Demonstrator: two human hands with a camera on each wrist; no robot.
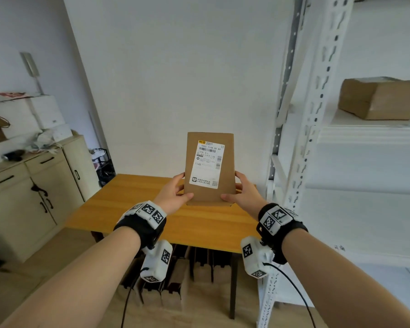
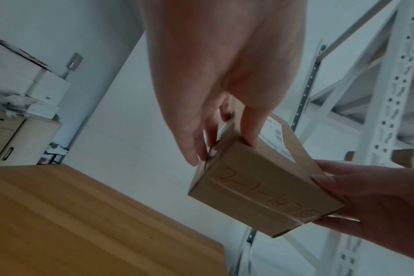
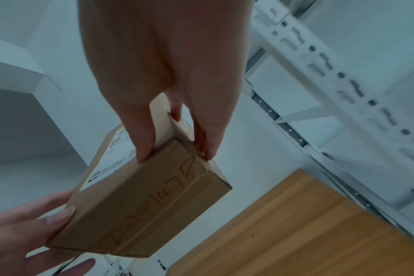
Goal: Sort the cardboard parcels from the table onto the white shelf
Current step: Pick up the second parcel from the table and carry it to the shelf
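Held upright above the orange wooden bench (image 1: 133, 204): flat brown cardboard parcel (image 1: 210, 169), white label facing the head camera, probably for reading. Left hand (image 1: 175, 195) and right hand (image 1: 243, 194) gripping its lower edges. Tall white metal shelf (image 1: 365, 133) close at right.

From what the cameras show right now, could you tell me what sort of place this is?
Probably a small parcel-sorting or storage room: both hands, left hand and right hand, hold a labelled cardboard parcel over a wooden table, beside a white shelf that bears another parcel.
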